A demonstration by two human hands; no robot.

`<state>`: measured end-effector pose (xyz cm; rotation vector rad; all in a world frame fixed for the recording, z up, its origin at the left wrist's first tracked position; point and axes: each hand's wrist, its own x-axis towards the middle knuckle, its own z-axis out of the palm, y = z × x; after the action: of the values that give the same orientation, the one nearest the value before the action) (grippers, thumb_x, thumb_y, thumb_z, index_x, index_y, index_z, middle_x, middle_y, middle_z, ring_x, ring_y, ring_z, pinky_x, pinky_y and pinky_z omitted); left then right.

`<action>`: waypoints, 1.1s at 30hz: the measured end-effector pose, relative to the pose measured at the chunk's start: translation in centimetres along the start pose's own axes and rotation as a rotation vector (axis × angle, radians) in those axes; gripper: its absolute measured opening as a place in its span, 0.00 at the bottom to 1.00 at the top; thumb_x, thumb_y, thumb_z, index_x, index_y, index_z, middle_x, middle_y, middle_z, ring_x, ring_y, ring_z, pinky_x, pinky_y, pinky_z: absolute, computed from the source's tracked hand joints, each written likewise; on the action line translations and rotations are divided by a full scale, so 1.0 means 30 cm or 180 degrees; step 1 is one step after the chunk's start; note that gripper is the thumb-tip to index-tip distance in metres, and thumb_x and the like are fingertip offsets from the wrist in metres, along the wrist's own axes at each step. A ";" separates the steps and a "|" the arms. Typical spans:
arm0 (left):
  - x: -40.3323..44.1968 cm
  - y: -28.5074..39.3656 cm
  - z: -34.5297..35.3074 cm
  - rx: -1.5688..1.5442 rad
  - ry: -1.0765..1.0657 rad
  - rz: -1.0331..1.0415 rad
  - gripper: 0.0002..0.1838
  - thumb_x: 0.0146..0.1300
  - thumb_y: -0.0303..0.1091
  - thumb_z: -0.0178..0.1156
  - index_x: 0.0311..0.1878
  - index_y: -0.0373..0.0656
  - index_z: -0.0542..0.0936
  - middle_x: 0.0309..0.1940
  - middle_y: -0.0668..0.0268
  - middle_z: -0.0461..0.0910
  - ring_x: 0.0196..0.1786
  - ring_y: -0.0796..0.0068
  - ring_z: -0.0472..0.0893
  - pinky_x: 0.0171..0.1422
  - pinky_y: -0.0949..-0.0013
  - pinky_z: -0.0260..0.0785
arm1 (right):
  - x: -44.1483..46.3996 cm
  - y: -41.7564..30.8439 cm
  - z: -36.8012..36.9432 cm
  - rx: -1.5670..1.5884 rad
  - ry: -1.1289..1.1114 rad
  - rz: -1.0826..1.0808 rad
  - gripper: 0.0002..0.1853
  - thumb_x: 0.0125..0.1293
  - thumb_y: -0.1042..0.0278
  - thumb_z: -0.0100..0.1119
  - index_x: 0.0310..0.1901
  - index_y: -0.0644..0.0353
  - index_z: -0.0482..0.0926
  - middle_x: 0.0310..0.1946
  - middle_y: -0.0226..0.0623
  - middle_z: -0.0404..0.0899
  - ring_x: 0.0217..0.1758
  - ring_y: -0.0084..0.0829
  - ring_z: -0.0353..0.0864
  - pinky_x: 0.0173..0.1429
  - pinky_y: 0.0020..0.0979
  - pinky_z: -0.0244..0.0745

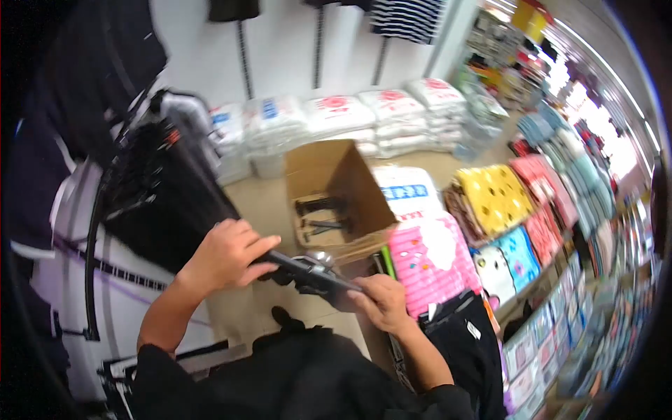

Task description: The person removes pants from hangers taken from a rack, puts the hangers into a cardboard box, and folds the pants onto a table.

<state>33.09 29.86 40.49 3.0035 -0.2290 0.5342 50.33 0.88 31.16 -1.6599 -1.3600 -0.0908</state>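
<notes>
A long black hanger (pixel 304 269) is held level in front of my body, seen nearly edge-on and blurred. It has a shiny metal part near its middle, and dark cloth seems to hang along its right half. My left hand (pixel 227 255) grips its left end between thumb and fingers. At its other end, my right hand (pixel 381 301) is closed with the thumb on top. Just beyond the hanger stands an open cardboard box (pixel 353 185) with several black hanger-like pieces (pixel 322 217) inside. Black trousers (pixel 458 343) with a white tag lie beside my right forearm.
A rack of black garments (pixel 168 203) stands at left. White packaged bundles (pixel 336 112) are stacked along the wall. To the right, folded pink (pixel 430 259) and yellow blankets (pixel 493 199) cover a display, with packaged goods (pixel 542 343) on shelves below. Tiled floor (pixel 259 203) surrounds the box.
</notes>
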 end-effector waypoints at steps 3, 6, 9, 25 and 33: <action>0.175 0.204 0.004 -0.0142 -0.0391 0.0377 0.20 0.57 0.47 0.73 0.49 0.49 0.84 0.28 0.67 0.76 0.34 0.64 0.80 0.38 0.63 0.71 | -0.182 0.021 -0.185 -0.0094 0.0144 -0.0001 0.12 0.61 0.66 0.74 0.43 0.62 0.85 0.29 0.40 0.82 0.31 0.42 0.82 0.36 0.40 0.74; 0.307 0.327 0.058 -0.0403 -0.0691 0.1039 0.15 0.58 0.46 0.72 0.41 0.49 0.83 0.28 0.68 0.77 0.35 0.64 0.80 0.38 0.62 0.72 | -0.334 -0.003 -0.354 -0.0237 0.0286 0.0156 0.12 0.61 0.67 0.74 0.43 0.61 0.85 0.29 0.40 0.82 0.31 0.42 0.82 0.36 0.39 0.75; 0.403 0.455 0.110 -0.0666 -0.0559 0.1453 0.12 0.62 0.46 0.70 0.35 0.49 0.81 0.26 0.69 0.77 0.33 0.65 0.82 0.33 0.61 0.74 | -0.489 -0.046 -0.476 -0.0344 0.0447 0.0501 0.12 0.60 0.66 0.75 0.42 0.62 0.86 0.29 0.39 0.83 0.32 0.40 0.83 0.37 0.37 0.75; 0.635 1.258 0.394 -0.2492 -0.1075 0.3374 0.12 0.63 0.40 0.72 0.37 0.42 0.85 0.23 0.59 0.80 0.26 0.56 0.82 0.29 0.58 0.71 | -1.242 -0.686 -0.397 -0.3764 0.4957 0.2107 0.08 0.71 0.70 0.50 0.40 0.67 0.75 0.40 0.46 0.78 0.44 0.37 0.77 0.52 0.36 0.74; 0.548 1.731 0.306 -0.3337 -0.1711 0.3532 0.14 0.67 0.41 0.69 0.41 0.38 0.87 0.25 0.54 0.83 0.26 0.56 0.84 0.30 0.60 0.73 | -1.831 -0.709 0.131 -0.0150 0.6006 0.4734 0.14 0.79 0.63 0.48 0.41 0.63 0.80 0.30 0.37 0.84 0.28 0.28 0.83 0.34 0.28 0.73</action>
<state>43.07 -24.48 40.48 1.6887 -1.6060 -0.3314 10.86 -37.58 10.01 -1.2763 1.2600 -0.5729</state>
